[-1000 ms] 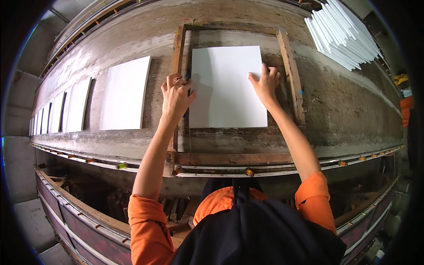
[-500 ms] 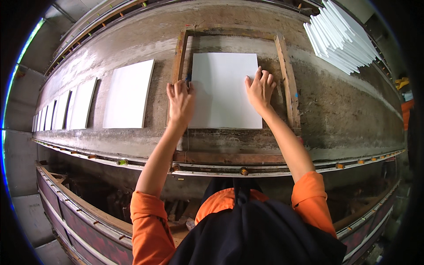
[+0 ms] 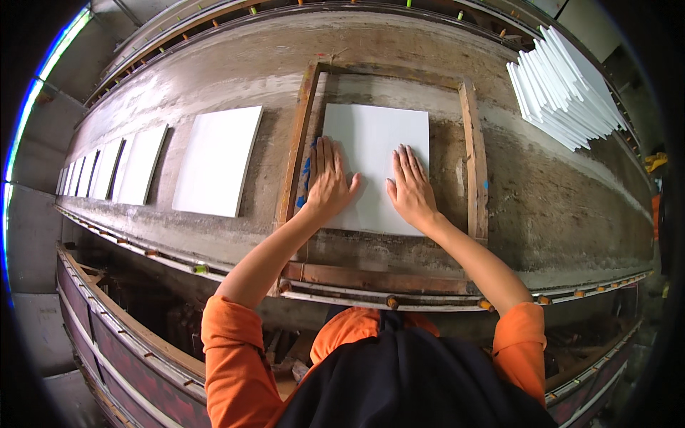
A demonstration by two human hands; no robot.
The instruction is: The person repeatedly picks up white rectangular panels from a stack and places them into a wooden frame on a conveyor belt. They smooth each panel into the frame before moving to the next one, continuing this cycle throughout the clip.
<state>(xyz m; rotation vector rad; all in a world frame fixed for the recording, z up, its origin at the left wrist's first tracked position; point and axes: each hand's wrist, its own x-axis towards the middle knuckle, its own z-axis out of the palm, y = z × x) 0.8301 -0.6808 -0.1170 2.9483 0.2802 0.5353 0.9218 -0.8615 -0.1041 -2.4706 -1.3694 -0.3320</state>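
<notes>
A white rectangular panel lies flat on the long worn table, inside a wooden frame. On the panel's left side rests my left hand, palm down with its fingers stretched out. My right hand lies flat on the panel's right side, fingers extended and close together. Neither hand grips anything. Blue patches show beside the panel's left edge, partly covered by my left hand.
To the left, another white panel lies on the table, with several more in a row beyond it. A fanned stack of white panels sits at the far right. A rail with small pegs runs along the near edge.
Both hands have moved from the panel's side edges onto its face and flattened out. The whole view has shifted slightly.
</notes>
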